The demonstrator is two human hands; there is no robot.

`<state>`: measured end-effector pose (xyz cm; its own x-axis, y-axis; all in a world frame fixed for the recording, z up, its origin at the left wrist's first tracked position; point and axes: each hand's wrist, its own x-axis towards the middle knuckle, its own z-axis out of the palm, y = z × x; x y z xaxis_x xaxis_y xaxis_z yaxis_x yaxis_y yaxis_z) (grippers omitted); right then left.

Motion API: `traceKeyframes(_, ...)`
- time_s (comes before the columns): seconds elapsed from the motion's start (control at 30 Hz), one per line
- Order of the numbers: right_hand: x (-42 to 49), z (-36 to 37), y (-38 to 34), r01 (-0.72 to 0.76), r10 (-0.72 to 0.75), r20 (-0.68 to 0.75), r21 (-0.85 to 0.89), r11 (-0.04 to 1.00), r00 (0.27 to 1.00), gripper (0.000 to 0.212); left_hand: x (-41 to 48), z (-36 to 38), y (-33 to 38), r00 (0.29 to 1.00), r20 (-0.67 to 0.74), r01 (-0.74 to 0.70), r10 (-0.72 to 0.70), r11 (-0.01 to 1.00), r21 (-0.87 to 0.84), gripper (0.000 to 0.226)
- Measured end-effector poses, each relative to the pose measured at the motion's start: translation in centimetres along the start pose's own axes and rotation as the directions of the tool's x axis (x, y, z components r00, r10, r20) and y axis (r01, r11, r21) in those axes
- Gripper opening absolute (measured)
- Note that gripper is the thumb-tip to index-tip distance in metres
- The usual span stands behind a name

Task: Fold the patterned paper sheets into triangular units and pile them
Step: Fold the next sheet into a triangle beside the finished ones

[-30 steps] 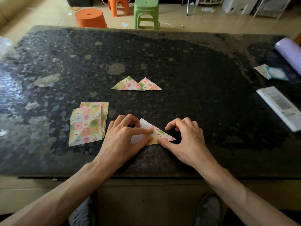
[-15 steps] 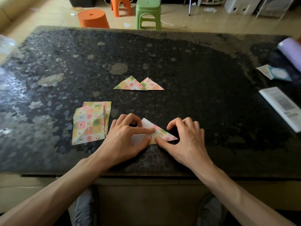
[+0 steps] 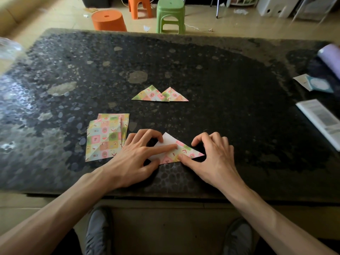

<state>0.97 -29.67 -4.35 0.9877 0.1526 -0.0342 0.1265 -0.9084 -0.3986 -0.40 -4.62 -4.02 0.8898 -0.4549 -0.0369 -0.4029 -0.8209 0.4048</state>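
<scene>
Patterned paper sheet (image 3: 184, 151), already reduced to a triangle, is laid flat at the near middle of the bench (image 3: 239, 107). Its long edge is set left to right along the near side, and its apex is pointed away toward the far side. White reverse is shown on the left and far part; a checked print of pink, green and yellow squares with small motifs is shown on the right part, down to the sharp right tip.

The sheet is pinned by the left hand (image 3: 136, 159), whose index finger is stretched straight across it toward the right while the other fingers are arched beside the apex. The near edge is pressed by the thumb of the right hand (image 3: 215, 159), its fingers bent over the bench just beyond the right tip; nothing is grasped by either hand.

A stack of flat sheets (image 3: 104, 138), slightly fanned, is placed just left of the left hand. Farther back, two folded triangular units (image 3: 152, 95) are set side by side, apexes away, slightly overlapping.
</scene>
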Motion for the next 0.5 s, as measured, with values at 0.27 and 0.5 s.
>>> traceKeyframes(0.27,0.0,-0.1,-0.1,-0.01,0.01,0.011,-0.004,1.0,1.0,0.052,-0.2,0.5,0.5,0.996,-0.091,-0.01,0.015,0.998,0.055,0.045)
traceKeyframes(0.5,0.0,-0.2,-0.1,-0.004,0.004,0.009,0.009,1.0,1.0,0.053,-0.1,1.2,0.2,0.988,-0.152,0.0,0.012,0.997,0.076,0.044)
